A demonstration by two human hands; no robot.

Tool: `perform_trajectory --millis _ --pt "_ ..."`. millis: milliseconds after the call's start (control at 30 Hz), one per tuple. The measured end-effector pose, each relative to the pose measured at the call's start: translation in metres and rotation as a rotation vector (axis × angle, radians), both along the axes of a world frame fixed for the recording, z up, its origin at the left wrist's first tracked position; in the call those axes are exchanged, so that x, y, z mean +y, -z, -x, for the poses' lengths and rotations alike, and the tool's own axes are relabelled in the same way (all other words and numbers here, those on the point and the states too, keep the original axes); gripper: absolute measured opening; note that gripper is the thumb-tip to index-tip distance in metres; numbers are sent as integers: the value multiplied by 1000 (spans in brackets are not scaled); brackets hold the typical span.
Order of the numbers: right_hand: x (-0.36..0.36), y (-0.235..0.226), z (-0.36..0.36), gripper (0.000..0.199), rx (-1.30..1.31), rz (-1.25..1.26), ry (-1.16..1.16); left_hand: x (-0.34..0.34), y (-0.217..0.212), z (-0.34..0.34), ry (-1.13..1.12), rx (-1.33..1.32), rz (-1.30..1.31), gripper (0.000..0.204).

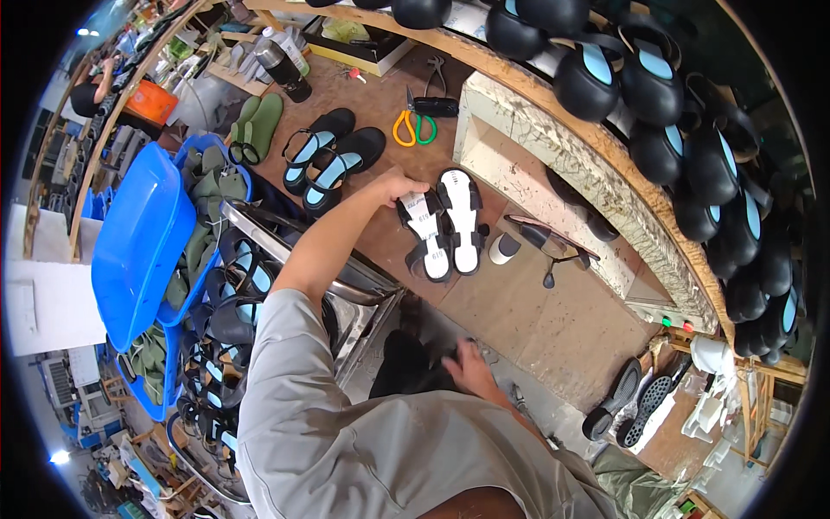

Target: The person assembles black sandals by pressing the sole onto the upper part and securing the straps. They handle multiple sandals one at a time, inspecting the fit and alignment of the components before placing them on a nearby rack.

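Two black strappy sandals with white undersides lie side by side, bottom up, on the brown workbench. My left hand (pixel 401 187) reaches across to the far end of the left sandal (pixel 424 232) and pinches its edge between thumb and fingers. Beside it, the right sandal (pixel 464 223) is untouched. Low over my lap, my right hand (pixel 472 373) holds nothing, its fingers apart. To the left of the sandals stands a pair of black strapped shoes (pixel 324 173) with light-blue insoles. Scissors (pixel 416 128) with yellow and green handles lie beyond.
Black shoes (pixel 653 78) crowd a curved wooden shelf above a pale box-like housing (pixel 553 130). Blue tubs (pixel 143 251) of green uppers stand left, near a metal-framed chair (pixel 303 251). Pliers (pixel 435 76), a dark flask (pixel 284 71) and black soles (pixel 644 408) lie about.
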State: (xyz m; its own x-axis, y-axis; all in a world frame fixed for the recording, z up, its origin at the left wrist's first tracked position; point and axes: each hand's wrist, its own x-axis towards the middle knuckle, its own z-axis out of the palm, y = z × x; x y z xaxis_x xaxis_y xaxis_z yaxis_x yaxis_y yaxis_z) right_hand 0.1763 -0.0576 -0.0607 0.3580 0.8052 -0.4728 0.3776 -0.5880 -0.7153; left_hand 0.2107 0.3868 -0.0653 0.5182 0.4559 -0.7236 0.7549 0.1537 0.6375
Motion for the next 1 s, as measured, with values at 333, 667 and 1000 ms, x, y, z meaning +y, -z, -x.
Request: perform_trajectory --millis 333,667,1000 --pt "121 1 -46 58 -586 -484 -117 7 -45 43 -107 -373 106 33" --pt "-64 -89 -26 59 -1089 -918 121 -205 -194 94 35 -821 -140 32" --pt "-155 -34 -41 41 -779 -965 481 -280 -145 51 178 -943 53 36"
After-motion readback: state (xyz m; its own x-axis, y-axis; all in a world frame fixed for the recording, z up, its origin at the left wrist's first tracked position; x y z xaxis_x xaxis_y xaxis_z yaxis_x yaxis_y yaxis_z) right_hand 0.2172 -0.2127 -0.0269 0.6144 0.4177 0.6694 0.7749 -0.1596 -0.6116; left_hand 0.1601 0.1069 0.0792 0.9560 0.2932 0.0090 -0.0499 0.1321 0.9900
